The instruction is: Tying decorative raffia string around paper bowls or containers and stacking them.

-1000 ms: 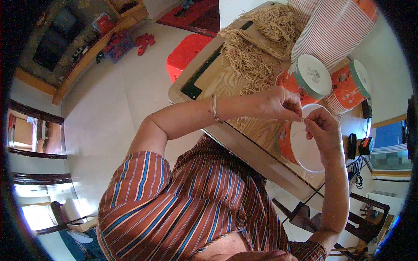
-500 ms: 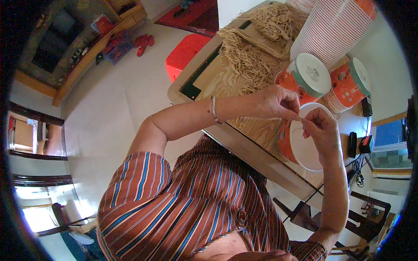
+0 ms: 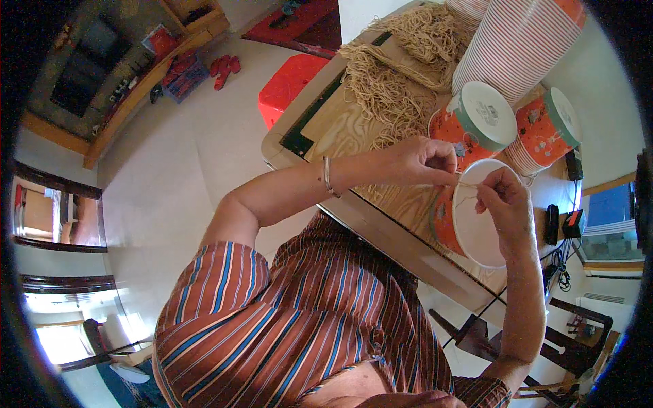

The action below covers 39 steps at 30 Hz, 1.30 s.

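Note:
My left hand (image 3: 425, 162) and my right hand (image 3: 502, 198) meet over an open orange paper cup (image 3: 476, 224) with a white inside. Each hand pinches an end of a thin pale noodle strand (image 3: 466, 183) stretched between them above the cup's mouth. The cup stands on a wooden board (image 3: 340, 132). A heap of raw tan noodles (image 3: 388, 81) lies on the board just beyond my left hand. A thin bangle (image 3: 327, 175) circles my left wrist.
Two lidded orange cups (image 3: 479, 115) (image 3: 554, 126) stand behind the open one. A tall stack of striped paper cups (image 3: 517, 41) rises at the top right. A red stool (image 3: 289, 78) sits on the pale floor to the left. Cables and chargers (image 3: 561, 231) lie at the right.
Both hands have stayed over the open cup, with only small finger movements on the strand.

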Each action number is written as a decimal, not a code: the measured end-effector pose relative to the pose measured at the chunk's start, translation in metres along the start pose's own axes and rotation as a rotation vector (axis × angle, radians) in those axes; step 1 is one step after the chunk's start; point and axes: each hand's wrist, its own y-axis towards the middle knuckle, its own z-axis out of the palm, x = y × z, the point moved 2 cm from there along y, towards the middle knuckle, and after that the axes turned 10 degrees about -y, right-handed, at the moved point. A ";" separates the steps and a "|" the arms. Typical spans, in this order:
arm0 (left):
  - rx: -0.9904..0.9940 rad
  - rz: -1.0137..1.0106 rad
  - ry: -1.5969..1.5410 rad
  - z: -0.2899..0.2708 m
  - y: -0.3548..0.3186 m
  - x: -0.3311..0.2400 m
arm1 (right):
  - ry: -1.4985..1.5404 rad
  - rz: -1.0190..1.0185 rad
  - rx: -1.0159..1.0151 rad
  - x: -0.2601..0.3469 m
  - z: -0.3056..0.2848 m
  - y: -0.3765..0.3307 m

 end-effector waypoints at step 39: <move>-0.110 0.214 -0.034 0.021 -0.004 -0.001 | -0.209 -0.034 0.206 0.048 -0.021 -0.013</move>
